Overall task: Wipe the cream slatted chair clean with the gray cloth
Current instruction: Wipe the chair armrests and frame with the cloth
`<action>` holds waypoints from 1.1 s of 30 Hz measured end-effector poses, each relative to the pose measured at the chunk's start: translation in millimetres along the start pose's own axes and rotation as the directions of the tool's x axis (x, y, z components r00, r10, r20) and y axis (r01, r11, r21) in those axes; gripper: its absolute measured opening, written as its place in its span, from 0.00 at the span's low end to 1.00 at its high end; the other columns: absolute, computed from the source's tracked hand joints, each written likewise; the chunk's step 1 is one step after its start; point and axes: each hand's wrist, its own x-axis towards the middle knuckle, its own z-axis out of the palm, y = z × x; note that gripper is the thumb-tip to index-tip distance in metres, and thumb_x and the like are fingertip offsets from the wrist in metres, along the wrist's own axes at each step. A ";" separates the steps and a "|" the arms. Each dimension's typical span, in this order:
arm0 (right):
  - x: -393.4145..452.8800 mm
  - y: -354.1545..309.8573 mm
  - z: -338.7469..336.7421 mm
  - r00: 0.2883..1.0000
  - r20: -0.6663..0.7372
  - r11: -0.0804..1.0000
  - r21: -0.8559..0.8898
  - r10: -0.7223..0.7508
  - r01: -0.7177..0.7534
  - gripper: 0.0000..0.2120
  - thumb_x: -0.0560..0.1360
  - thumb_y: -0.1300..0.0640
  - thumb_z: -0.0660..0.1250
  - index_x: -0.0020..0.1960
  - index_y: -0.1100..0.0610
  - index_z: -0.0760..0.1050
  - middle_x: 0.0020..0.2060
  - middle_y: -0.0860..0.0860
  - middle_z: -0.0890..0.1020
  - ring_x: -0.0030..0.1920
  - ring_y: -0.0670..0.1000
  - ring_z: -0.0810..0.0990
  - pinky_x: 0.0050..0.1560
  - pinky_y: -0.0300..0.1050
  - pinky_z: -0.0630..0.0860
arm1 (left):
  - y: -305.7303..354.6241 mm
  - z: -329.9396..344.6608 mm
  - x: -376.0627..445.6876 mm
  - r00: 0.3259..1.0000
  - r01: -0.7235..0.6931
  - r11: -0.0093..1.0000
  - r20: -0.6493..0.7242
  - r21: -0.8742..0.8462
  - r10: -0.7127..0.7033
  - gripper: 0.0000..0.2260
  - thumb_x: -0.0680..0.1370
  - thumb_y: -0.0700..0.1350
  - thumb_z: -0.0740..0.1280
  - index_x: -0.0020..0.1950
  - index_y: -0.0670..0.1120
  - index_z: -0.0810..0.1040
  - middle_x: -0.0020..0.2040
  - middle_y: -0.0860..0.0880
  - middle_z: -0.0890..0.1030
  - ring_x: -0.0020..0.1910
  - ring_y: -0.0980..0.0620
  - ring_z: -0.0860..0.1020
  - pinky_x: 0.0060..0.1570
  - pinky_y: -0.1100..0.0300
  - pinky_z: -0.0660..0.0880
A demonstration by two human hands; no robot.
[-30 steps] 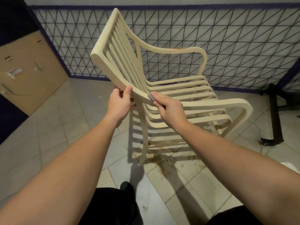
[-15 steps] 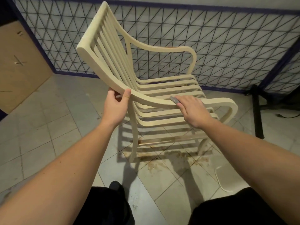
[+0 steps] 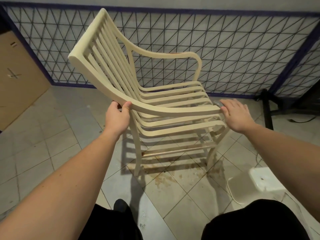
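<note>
Cream slatted chair (image 3: 155, 94) stands on the tiled floor (image 3: 52, 135) just ahead of our knees, side-on to us, near armrest closest. Nearest us, our dark trouser legs (image 3: 251, 222) and both bare forearms reach out.

Our left hand (image 3: 117, 116) grips the near armrest where it meets the backrest, thumb on top, fingers curled underneath. Our right hand (image 3: 237, 115) lies on the front curl of that armrest, fingers straight and slightly spread, pressing the gray cloth (image 3: 218, 103) flat; only a small gray edge shows past the fingertips.

Change: a second ago the right hand and cloth sat close beside the left, near the backrest. They have since slid the whole length of the armrest to its front end. The left hand has kept its hold. We judge one armrest pass nearly complete; seat slats, backrest and far armrest look still to do. A rusty mark shows on the far armrest, and brown stains on the floor beneath.

To our right, a white plastic stool (image 3: 256, 184). Beyond the chair, a dark diagonal wire fence panel (image 3: 225, 49); far left, a brown cardboard sheet (image 3: 19, 78) carrying small printed marks, too small to read. No brand or legible writing anywhere.
</note>
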 end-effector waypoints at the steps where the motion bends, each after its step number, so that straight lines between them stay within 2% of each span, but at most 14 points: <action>1: 2.3 -2.9 2.4 1.000 0.001 0.999 0.031 0.007 -0.007 0.23 0.85 0.45 0.45 0.77 0.48 0.60 0.77 0.50 0.64 0.79 0.56 0.53 0.77 0.63 0.47 | 1.0 -1.4 2.9 1.000 0.008 1.000 -0.007 -0.005 -0.008 0.09 0.83 0.52 0.63 0.58 0.49 0.73 0.49 0.56 0.77 0.55 0.48 0.77 0.61 0.45 0.77; 5: 3.7 -21.6 6.3 0.996 -0.061 0.987 0.145 -0.061 0.069 0.20 0.85 0.49 0.51 0.75 0.49 0.65 0.74 0.50 0.69 0.77 0.59 0.59 0.76 0.62 0.55 | 1.6 -6.6 21.7 0.995 0.067 0.998 -0.070 -0.009 -0.068 0.09 0.83 0.53 0.63 0.58 0.50 0.73 0.52 0.51 0.79 0.57 0.43 0.79 0.60 0.43 0.77; 8: -4.7 -35.7 7.6 0.973 -0.176 0.961 0.206 -0.149 0.185 0.17 0.83 0.54 0.60 0.71 0.46 0.71 0.70 0.43 0.75 0.75 0.59 0.64 0.73 0.61 0.62 | -0.3 -6.4 30.5 0.978 0.066 0.998 -0.197 -0.006 -0.066 0.12 0.81 0.53 0.65 0.59 0.47 0.72 0.56 0.50 0.77 0.57 0.46 0.77 0.59 0.51 0.74; 10: -6.1 -41.5 11.8 0.956 -0.218 0.961 0.148 -0.197 0.232 0.19 0.81 0.54 0.63 0.71 0.42 0.72 0.68 0.41 0.76 0.74 0.56 0.67 0.72 0.60 0.65 | -1.3 -2.1 25.3 0.941 -0.007 0.999 -0.337 0.052 0.024 0.15 0.79 0.53 0.68 0.58 0.46 0.69 0.57 0.50 0.73 0.56 0.49 0.73 0.56 0.56 0.69; 12: -3.7 -47.4 17.7 0.933 -0.239 0.946 0.113 -0.270 0.303 0.19 0.81 0.54 0.64 0.70 0.44 0.73 0.67 0.42 0.77 0.71 0.54 0.70 0.71 0.57 0.66 | -1.6 6.7 12.3 0.876 -0.121 0.977 -0.444 0.176 0.188 0.16 0.78 0.53 0.69 0.54 0.46 0.65 0.55 0.50 0.69 0.55 0.48 0.69 0.53 0.59 0.64; 14: 0.8 -56.2 22.6 0.899 -0.251 0.911 0.116 -0.358 0.395 0.18 0.80 0.55 0.66 0.69 0.47 0.75 0.66 0.44 0.78 0.68 0.54 0.73 0.70 0.57 0.67 | -1.4 19.1 -0.3 0.821 -0.228 0.919 -0.444 0.322 0.359 0.16 0.78 0.53 0.68 0.54 0.44 0.67 0.55 0.47 0.69 0.54 0.49 0.66 0.54 0.59 0.63; 16: 5.3 -70.1 25.5 0.870 -0.251 0.881 0.106 -0.425 0.462 0.18 0.79 0.55 0.67 0.68 0.49 0.76 0.65 0.45 0.79 0.65 0.56 0.76 0.69 0.56 0.69 | 0.2 32.8 -7.7 0.822 -0.340 0.825 -0.283 0.450 0.494 0.14 0.79 0.53 0.67 0.56 0.44 0.70 0.57 0.46 0.70 0.55 0.51 0.64 0.56 0.59 0.64; 19: 10.8 -88.4 23.7 0.845 -0.181 0.848 0.082 -0.504 0.523 0.18 0.81 0.52 0.64 0.70 0.46 0.73 0.66 0.42 0.78 0.60 0.56 0.78 0.65 0.54 0.71 | 7.1 52.4 -4.6 0.799 -0.514 0.588 0.099 0.625 0.593 0.13 0.81 0.55 0.64 0.62 0.50 0.73 0.63 0.49 0.73 0.65 0.47 0.66 0.68 0.51 0.63; 21: 14.6 -90.2 18.7 0.845 -0.112 0.847 0.042 -0.522 0.529 0.19 0.82 0.48 0.61 0.73 0.43 0.68 0.68 0.41 0.76 0.61 0.54 0.76 0.64 0.52 0.71 | 10.3 62.0 6.7 0.758 -0.598 0.390 0.338 0.700 0.558 0.17 0.82 0.57 0.60 0.68 0.52 0.72 0.67 0.49 0.74 0.70 0.44 0.65 0.73 0.46 0.58; 23: 16.8 -83.0 14.2 0.859 -0.057 0.860 -0.008 -0.510 0.510 0.21 0.83 0.45 0.57 0.75 0.43 0.65 0.69 0.43 0.75 0.63 0.53 0.73 0.64 0.52 0.68 | 11.2 66.8 18.0 0.744 -0.643 0.271 0.501 0.716 0.442 0.18 0.84 0.56 0.56 0.72 0.53 0.70 0.69 0.48 0.75 0.70 0.42 0.67 0.73 0.45 0.57; 25: 18.3 -69.5 11.5 0.894 -0.012 0.892 -0.072 -0.447 0.445 0.22 0.84 0.43 0.52 0.76 0.46 0.63 0.68 0.47 0.75 0.65 0.54 0.71 0.65 0.52 0.65 | 8.8 67.2 24.7 0.738 -0.664 0.261 0.558 0.700 0.379 0.15 0.85 0.52 0.54 0.70 0.54 0.70 0.68 0.49 0.77 0.66 0.43 0.71 0.72 0.46 0.57; 29: 18.2 -39.3 7.9 0.946 -0.006 0.941 -0.104 -0.325 0.322 0.22 0.84 0.43 0.48 0.74 0.48 0.63 0.66 0.51 0.74 0.64 0.56 0.69 0.66 0.55 0.63 | 3.1 65.0 29.6 0.710 -0.692 0.258 0.570 0.675 0.414 0.12 0.85 0.50 0.55 0.67 0.56 0.71 0.63 0.51 0.79 0.61 0.45 0.73 0.69 0.47 0.59; 31: 20.9 -22.8 8.6 0.972 0.000 0.971 -0.046 -0.234 0.234 0.22 0.84 0.44 0.47 0.74 0.49 0.64 0.66 0.52 0.74 0.64 0.57 0.69 0.65 0.57 0.65 | 2.2 65.1 30.1 0.705 -0.694 0.243 0.573 0.677 0.418 0.12 0.84 0.50 0.56 0.66 0.56 0.71 0.62 0.51 0.79 0.60 0.45 0.73 0.69 0.47 0.60; 33: 20.6 -8.6 10.9 0.995 -0.023 0.989 0.103 -0.101 0.103 0.25 0.83 0.41 0.44 0.73 0.50 0.65 0.66 0.53 0.73 0.64 0.57 0.69 0.65 0.57 0.66 | 1.9 66.0 29.0 0.705 -0.691 0.235 0.567 0.683 0.425 0.11 0.84 0.50 0.56 0.65 0.56 0.71 0.61 0.51 0.79 0.59 0.45 0.73 0.67 0.47 0.60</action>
